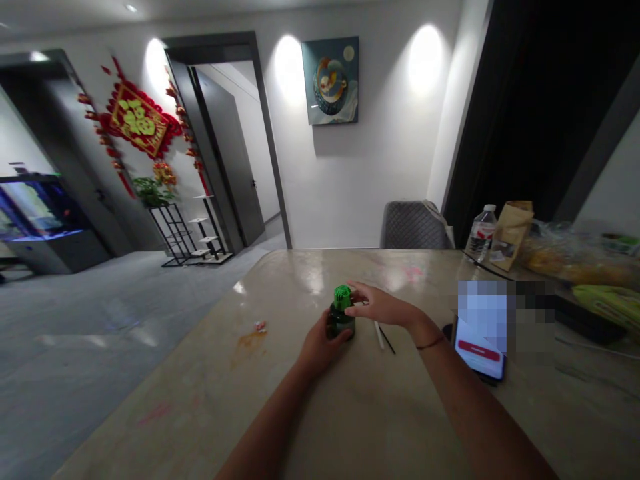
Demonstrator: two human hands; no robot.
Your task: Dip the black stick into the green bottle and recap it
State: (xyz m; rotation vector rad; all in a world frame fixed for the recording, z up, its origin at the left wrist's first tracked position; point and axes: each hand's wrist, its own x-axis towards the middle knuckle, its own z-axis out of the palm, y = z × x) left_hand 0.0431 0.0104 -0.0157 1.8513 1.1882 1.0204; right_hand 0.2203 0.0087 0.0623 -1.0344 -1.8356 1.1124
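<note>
A dark green glass bottle (pixel 341 323) stands upright on the marble table top (pixel 210 393), with a bright green ribbed cap (pixel 343 297) on it. My left hand (pixel 324 345) wraps the lower body of the bottle from the near side. Reaching in from the right, my right hand (pixel 377 305) has its fingertips on the cap. Part of the bottle is hidden behind my left hand. A thin white stick (pixel 379 335) and a thin black stick (pixel 387 340) lie just right of the bottle, under my right wrist.
A phone (pixel 483 353) lies lit on the table to the right. A water bottle (pixel 481 233), a paper bag (pixel 510 233) and a plastic bag (pixel 570 257) stand beyond it. An orange stain (pixel 249 343) marks the table's left side. A grey chair (pixel 413 225) stands at the far edge.
</note>
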